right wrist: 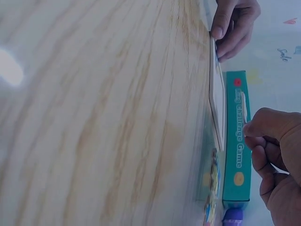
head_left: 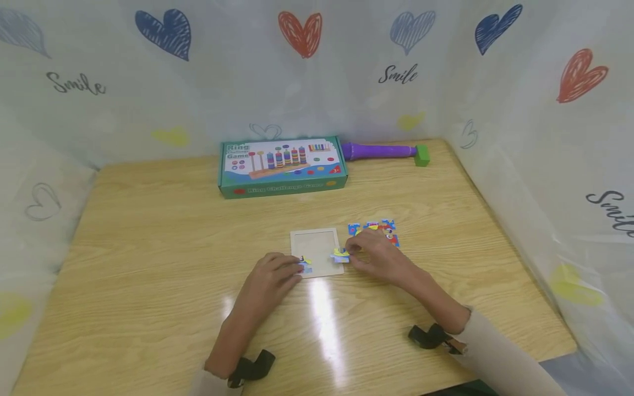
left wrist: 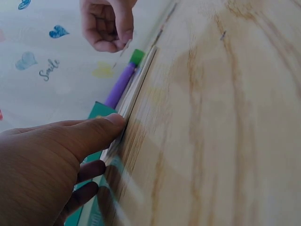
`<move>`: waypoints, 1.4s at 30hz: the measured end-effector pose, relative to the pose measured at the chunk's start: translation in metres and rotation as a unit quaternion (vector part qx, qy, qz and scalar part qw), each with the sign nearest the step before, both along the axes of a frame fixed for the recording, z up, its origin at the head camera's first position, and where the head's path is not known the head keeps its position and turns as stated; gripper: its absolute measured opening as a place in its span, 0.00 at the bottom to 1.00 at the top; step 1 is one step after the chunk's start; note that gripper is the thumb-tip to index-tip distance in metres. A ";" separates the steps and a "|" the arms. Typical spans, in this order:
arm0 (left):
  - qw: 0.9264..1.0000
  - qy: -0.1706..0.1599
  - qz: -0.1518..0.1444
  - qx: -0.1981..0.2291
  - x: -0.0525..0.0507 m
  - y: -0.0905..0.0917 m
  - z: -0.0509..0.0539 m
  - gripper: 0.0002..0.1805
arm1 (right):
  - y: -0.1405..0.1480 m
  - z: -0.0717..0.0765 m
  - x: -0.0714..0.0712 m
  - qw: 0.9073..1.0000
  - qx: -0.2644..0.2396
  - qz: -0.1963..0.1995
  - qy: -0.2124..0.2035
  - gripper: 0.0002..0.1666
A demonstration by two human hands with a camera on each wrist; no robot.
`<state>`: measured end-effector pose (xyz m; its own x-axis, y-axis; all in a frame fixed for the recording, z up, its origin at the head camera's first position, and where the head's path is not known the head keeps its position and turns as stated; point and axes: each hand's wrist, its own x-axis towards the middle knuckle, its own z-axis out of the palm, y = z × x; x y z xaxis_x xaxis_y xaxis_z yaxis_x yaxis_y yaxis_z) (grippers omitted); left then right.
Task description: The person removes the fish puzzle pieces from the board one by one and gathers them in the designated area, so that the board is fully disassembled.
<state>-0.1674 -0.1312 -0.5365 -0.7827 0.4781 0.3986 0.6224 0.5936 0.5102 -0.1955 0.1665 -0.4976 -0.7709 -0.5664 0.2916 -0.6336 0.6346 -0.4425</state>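
A square wooden puzzle tray (head_left: pixel 317 266) lies flat on the table, with one jigsaw piece (head_left: pixel 307 269) in its lower left corner. My left hand (head_left: pixel 269 279) grips that corner; in the left wrist view the thumb (left wrist: pixel 106 127) lies along the tray's edge, and the fingers reach over the far side, partly hidden. My right hand (head_left: pixel 383 257) pinches a yellow and light-blue jigsaw piece (head_left: pixel 339 256) between thumb and fingertips, above the tray's right border. Just beyond this hand lie several colourful jigsaw pieces (head_left: pixel 388 226), partly covered by it.
A green Ring Challenge Game box (head_left: pixel 282 168) stands at the back of the wooden table (head_left: pixel 163 236). To its right lie a purple stick (head_left: pixel 381 151) and a green block (head_left: pixel 422 156). White sheeting (head_left: pixel 342 104) printed with hearts encloses the back and sides.
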 end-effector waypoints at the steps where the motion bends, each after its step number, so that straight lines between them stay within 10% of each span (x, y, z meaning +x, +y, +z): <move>1: 1.000 0.000 0.000 0.001 0.000 0.000 0.000 0.12 | 0.001 0.000 0.001 1.000 -0.001 -0.001 0.003 0.09; 42: 1.000 0.005 -0.003 0.007 0.000 -0.001 0.000 0.12 | 0.040 -0.002 0.010 0.999 -0.004 -0.007 0.033 0.10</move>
<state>-0.1678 -0.1318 -0.5369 -0.7761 0.4765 0.4131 0.6306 0.5830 0.5123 -0.1858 0.2068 -0.4993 -0.7575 -0.5532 0.3467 -0.6528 0.6401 -0.4050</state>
